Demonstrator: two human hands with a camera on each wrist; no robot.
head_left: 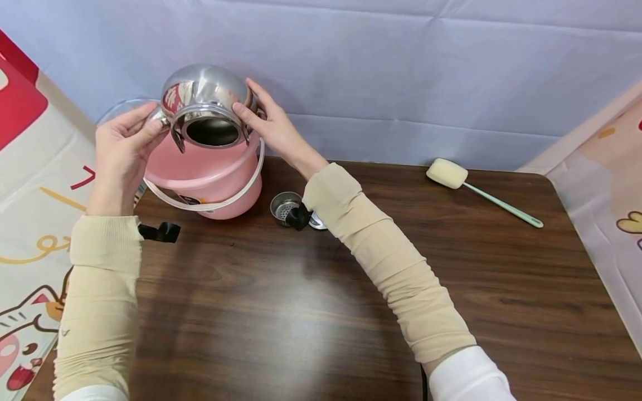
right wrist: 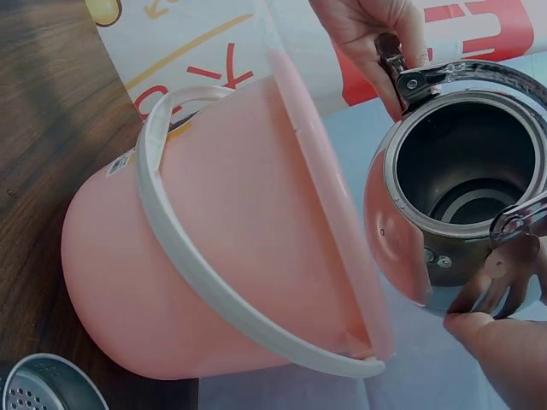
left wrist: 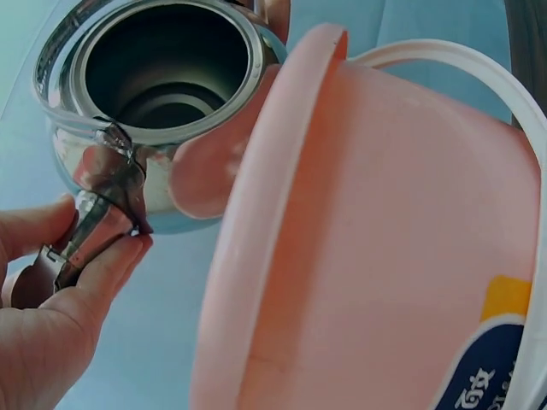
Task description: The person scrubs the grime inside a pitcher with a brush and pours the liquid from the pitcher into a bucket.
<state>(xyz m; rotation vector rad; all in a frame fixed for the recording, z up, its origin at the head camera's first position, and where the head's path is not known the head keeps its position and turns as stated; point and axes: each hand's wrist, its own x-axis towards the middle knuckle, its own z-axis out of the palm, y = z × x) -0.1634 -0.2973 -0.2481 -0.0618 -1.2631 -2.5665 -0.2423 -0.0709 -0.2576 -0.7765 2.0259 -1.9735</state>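
Observation:
A shiny metal kettle (head_left: 205, 89) is held up over a pink bucket (head_left: 225, 184), tilted so that its round mouth faces me. Its inside looks dark, and the arched handle (right wrist: 487, 73) lies folded down around the mouth. With thumb and fingers, my left hand (head_left: 120, 145) pinches the kettle's spout (left wrist: 98, 222). On the opposite side my right hand (head_left: 273, 125) grips the kettle's body, thumb in front and fingers spread along the side. Part of the right hand (right wrist: 513, 350) also shows in the right wrist view.
A small metal strainer (head_left: 286, 205) stands right of the bucket, beside a shiny piece (head_left: 317, 221) mostly hidden by my sleeve. A sponge brush (head_left: 448, 174) with a pale green handle lies at the table's back right. Behind the bucket shows a clear rim (head_left: 127, 103).

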